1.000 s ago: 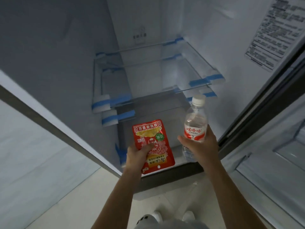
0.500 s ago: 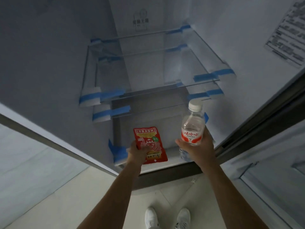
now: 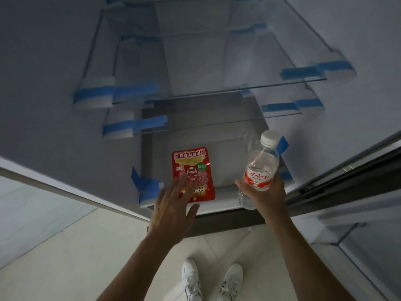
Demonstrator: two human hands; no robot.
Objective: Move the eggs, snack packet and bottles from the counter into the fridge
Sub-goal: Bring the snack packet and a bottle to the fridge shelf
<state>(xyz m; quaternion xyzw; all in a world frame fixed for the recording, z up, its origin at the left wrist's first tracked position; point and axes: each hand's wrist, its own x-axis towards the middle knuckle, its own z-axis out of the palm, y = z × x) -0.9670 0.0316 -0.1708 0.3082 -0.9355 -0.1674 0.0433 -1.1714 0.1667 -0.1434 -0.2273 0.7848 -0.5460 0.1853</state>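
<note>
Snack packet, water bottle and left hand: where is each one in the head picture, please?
snack packet [image 3: 192, 164]: head view, on its red printed front.
water bottle [image 3: 258, 175]: head view, on its red-and-white label.
left hand [image 3: 171, 207]: head view, on the back of the hand.

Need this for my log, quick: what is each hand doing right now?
Left hand: open, spread over the snack packet; contact cannot be told.
Right hand: closed around the water bottle.

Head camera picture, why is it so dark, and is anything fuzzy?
In the head view the fridge is dim and grey inside, with no bright light. In the head view the left hand looks smeared at the fingers, while the snack packet and bottle look fairly sharp. The head view's wide lens bends the fridge edges.
</note>
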